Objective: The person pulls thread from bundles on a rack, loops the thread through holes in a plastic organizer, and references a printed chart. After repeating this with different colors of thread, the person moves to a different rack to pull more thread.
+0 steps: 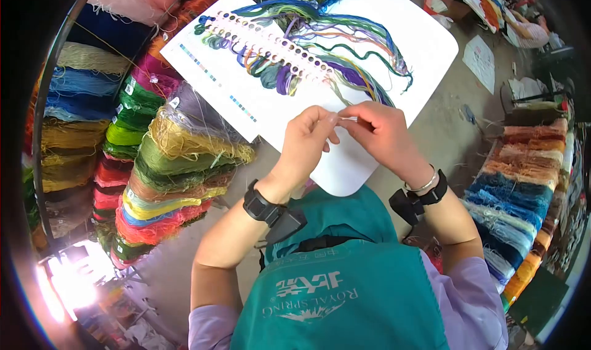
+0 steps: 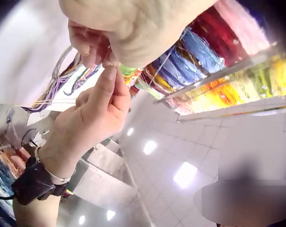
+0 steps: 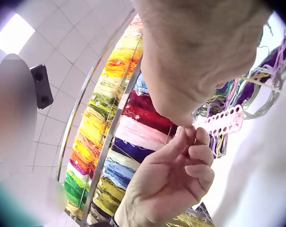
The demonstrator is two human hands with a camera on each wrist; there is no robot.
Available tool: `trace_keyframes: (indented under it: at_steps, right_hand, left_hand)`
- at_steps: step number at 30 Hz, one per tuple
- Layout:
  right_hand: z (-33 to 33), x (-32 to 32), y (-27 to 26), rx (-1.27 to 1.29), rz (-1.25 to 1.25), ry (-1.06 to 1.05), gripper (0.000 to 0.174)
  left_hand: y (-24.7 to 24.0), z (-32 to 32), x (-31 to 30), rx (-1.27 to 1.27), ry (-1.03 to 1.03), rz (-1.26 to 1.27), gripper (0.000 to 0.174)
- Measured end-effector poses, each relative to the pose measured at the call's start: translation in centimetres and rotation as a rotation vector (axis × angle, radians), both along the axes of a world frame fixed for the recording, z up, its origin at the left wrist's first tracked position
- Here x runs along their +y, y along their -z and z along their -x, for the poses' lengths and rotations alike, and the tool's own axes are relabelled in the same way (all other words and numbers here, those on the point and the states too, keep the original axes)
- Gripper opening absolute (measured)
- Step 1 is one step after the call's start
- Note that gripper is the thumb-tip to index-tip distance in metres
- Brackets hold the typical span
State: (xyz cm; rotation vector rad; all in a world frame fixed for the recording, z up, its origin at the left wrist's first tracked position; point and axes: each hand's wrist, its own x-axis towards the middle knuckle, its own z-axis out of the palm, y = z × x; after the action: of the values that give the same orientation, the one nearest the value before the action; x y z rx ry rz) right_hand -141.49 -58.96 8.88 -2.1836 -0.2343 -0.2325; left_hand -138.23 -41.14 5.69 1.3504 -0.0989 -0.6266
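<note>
My left hand (image 1: 309, 136) and right hand (image 1: 383, 136) meet fingertip to fingertip over the near end of a white board (image 1: 425, 24). Between thumb and finger, each hand pinches a thin pale thread (image 1: 338, 91), mostly hidden by the fingertips. The thread runs back toward a pink strip (image 3: 224, 122) with two rows of round holes. Looped through that strip are many colored threads, with long blue, green and purple strands (image 1: 357, 76) trailing right across the board. In the left wrist view, pale strands (image 2: 62, 101) stretch out from behind the right hand.
Racks of colored yarn skeins (image 1: 184, 135) stand close on the left, and another yarn rack (image 1: 514, 190) is on the right. A white sheet with small printed color squares (image 1: 200, 45) lies under the strip's left end. A paper (image 1: 479, 64) lies on the floor beyond the board.
</note>
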Motion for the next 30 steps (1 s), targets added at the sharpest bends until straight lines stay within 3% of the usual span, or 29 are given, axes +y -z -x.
trace_keyframes:
  at_steps: [3, 6, 9, 17, 20, 24, 30]
  right_hand:
    - [-2.0, -0.3, 0.7, 0.077, -0.098, -0.040, 0.008]
    - [-6.8, -1.7, 3.0, 0.229, -0.185, 0.001, 0.013]
    - [-10.7, -1.9, 5.6, 0.178, -0.284, -0.130, 0.013]
    - [-13.4, -2.9, 8.2, 0.262, -0.160, -0.285, 0.012]
    - [-13.5, -2.8, 8.1, 0.229, -0.178, -0.229, 0.011]
    - [-14.1, -3.1, 9.1, 0.285, -0.359, -0.148, 0.011]
    - [-15.2, -3.7, 8.0, 0.518, -0.540, -0.289, 0.010]
  left_hand:
    - [0.7, -0.1, -0.6, 0.106, -0.120, 0.091, 0.019]
    - [1.7, -1.1, -2.0, 0.198, -0.383, 0.140, 0.027]
    - [1.6, -2.4, -3.5, 0.269, -0.526, 0.174, 0.038]
    - [3.4, -3.9, -5.2, 0.264, -0.574, 0.122, 0.037]
    - [2.7, -4.0, -6.0, 0.242, -0.612, 0.088, 0.036]
    - [2.6, -4.2, -7.2, 0.283, -0.735, 0.065, 0.035]
    - [4.2, -6.2, -7.5, 0.369, -0.601, 0.093, 0.017]
